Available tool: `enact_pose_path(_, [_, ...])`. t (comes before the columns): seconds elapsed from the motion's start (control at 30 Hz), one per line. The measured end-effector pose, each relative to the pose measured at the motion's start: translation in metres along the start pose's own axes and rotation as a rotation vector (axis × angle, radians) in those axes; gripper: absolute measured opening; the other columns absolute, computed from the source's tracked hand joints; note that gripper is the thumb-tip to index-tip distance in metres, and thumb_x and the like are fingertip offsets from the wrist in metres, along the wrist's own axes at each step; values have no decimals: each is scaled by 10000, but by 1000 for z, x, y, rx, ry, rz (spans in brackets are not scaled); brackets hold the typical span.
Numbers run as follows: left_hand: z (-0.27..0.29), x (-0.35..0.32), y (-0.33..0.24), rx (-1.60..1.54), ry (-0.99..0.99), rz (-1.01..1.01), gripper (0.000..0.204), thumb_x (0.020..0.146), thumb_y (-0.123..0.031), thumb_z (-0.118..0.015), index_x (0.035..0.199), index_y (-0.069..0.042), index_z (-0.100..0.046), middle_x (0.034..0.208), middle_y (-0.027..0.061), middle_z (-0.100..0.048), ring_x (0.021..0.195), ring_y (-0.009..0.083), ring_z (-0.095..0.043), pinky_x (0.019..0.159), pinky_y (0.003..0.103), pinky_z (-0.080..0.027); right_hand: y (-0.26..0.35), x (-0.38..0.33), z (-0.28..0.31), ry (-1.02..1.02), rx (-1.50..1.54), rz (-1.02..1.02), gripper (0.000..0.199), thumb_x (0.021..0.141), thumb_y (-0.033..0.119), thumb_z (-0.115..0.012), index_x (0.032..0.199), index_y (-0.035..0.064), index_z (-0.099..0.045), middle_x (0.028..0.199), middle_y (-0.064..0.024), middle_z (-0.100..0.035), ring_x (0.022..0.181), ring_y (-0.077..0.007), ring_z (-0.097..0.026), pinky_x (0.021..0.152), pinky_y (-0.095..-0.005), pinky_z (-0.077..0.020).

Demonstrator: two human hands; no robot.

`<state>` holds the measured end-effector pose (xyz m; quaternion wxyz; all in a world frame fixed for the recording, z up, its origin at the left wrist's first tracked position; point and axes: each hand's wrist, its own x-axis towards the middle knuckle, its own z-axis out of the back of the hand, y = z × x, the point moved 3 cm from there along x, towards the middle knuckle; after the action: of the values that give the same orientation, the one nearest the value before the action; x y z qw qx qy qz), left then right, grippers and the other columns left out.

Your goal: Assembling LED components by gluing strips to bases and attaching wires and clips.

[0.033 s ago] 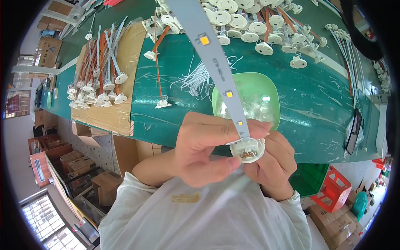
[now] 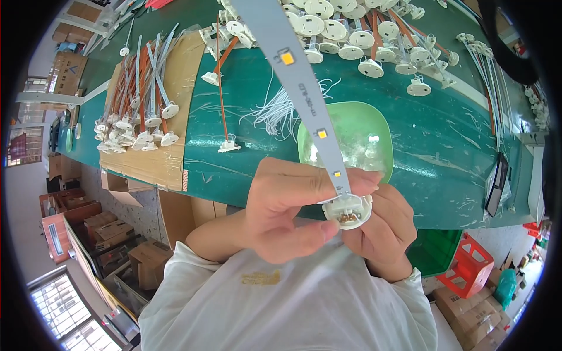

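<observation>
A long LED strip [image 2: 304, 96] with small yellow chips rises from a round white end cap [image 2: 365, 217] and runs up past the top edge of the view. My left hand [image 2: 272, 207] is closed on the end cap, its thumb at the cap's lower left rim and its forefinger stretched across the strip's lower end. On the cap's right side, my right hand [image 2: 386, 222] grips it with curled fingers, some hidden behind it. Small brassy metal parts show inside the cap's open face. Just beyond my hands sits a light green bowl [image 2: 379, 126] with clear, shiny contents.
White wires [image 2: 278, 120] lie left of the bowl. Capped strips rest on cardboard [image 2: 170, 158] at left, with one more strip [image 2: 222, 105] beside it. Many white caps [image 2: 351, 51] crowd the far side. A dark green bin [image 2: 430, 257] and red stool [image 2: 468, 266] stand below right.
The LED strip has tilted very slightly. Both hands keep the same hold on the end cap.
</observation>
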<state>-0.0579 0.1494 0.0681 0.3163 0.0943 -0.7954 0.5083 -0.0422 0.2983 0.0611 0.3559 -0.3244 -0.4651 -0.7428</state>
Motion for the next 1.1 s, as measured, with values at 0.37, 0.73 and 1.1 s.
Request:
enact_pose_path(0.37, [-1, 2, 4, -9, -38, 114, 359, 771, 74, -539, 1117, 97, -632, 1033, 246, -681, 1025, 370, -664, 905, 418, -527, -6, -2, -1, -69, 40, 58, 249, 600, -105, -687, 843, -76, -647, 903, -213, -664, 711, -309, -652, 534, -320, -541])
enact_pose_path(0.73, [-3, 5, 3, 65, -19, 138, 310, 804, 45, -524, 1084, 101, -642, 1017, 255, -682, 986, 342, -685, 864, 382, -542, -5, -10, 2, -35, -30, -11, 213, 759, 2, -760, 928, -10, -631, 941, -157, -660, 712, -284, -649, 583, -307, -518])
enact_pose_path(1.1, [-3, 4, 3, 23, 24, 215, 279, 815, 14, -528, 1048, 98, -656, 989, 235, -692, 943, 331, -697, 912, 427, -523, -7, -9, 1, -56, 28, 73, 331, 522, 3, -694, 844, -66, -659, 920, -204, -661, 724, -298, -638, 543, -305, -532])
